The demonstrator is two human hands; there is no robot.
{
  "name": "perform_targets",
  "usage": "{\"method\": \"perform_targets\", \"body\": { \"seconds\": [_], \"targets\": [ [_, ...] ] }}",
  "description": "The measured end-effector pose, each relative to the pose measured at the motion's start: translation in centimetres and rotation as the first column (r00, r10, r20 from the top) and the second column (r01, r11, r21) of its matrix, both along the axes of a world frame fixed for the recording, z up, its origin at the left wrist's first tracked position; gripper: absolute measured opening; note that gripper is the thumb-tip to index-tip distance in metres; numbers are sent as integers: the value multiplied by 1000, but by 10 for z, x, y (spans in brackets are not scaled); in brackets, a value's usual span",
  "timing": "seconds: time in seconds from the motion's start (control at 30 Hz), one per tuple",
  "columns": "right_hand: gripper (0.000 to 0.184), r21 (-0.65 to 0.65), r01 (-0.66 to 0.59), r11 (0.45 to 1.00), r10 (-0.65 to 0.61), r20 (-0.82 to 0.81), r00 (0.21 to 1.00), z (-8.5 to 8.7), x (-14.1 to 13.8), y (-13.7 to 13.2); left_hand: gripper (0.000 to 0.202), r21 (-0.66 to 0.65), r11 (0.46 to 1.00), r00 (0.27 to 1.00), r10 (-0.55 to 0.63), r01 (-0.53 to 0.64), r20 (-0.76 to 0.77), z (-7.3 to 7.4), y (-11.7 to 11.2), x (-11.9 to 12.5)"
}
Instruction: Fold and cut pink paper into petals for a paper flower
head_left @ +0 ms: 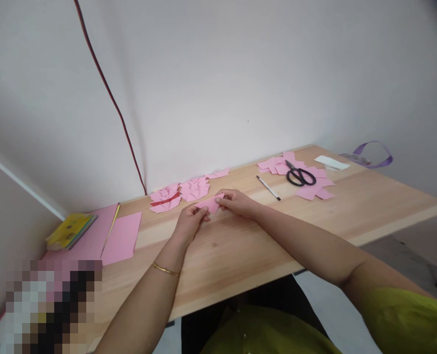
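Observation:
A small folded piece of pink paper [211, 203] is held between my two hands, above the middle of the wooden table. My left hand [192, 221] pinches its left end, with the thumb on top. At its upper right end, my right hand [235, 202] grips it between thumb and fingers. Just beyond my hands lie several folded pink paper pieces [195, 189] by the wall, one group with a dark red strip [165, 199] on it.
Black-handled scissors [300, 175] rest on a pile of pink paper cutouts [316, 187] at the right. A pen [268, 188] and a white strip [332, 162] lie nearby. Pink sheets [122, 238] and a yellow packet [71, 230] are at the left. A dark red cable [109, 93] runs down the wall.

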State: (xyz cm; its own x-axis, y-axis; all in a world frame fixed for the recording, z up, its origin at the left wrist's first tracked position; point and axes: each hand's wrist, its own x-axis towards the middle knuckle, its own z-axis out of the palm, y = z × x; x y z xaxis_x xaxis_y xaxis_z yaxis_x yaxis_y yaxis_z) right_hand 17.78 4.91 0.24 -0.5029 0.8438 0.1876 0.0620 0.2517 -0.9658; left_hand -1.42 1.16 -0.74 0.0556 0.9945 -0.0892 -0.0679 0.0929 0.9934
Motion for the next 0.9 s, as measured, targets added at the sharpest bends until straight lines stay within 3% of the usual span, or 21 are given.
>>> {"method": "perform_targets", "body": {
  "seconds": [0.33, 0.53, 0.9],
  "targets": [
    [32, -72, -44, 996, 37, -97, 995, 6, -2, -5, 29, -4, 1000, 1000, 5, -5, -13, 1, -1, 0],
    [31, -31, 22, 999, -24, -48, 999, 4, -2, -4, 28, 12, 1000, 999, 5, -6, 35, 1, -1, 1],
    [33, -57, 22, 998, -25, -55, 998, 2, -3, -2, 27, 21, 1000, 998, 19, -20, 62, 4, -2, 2]
  ]
}}
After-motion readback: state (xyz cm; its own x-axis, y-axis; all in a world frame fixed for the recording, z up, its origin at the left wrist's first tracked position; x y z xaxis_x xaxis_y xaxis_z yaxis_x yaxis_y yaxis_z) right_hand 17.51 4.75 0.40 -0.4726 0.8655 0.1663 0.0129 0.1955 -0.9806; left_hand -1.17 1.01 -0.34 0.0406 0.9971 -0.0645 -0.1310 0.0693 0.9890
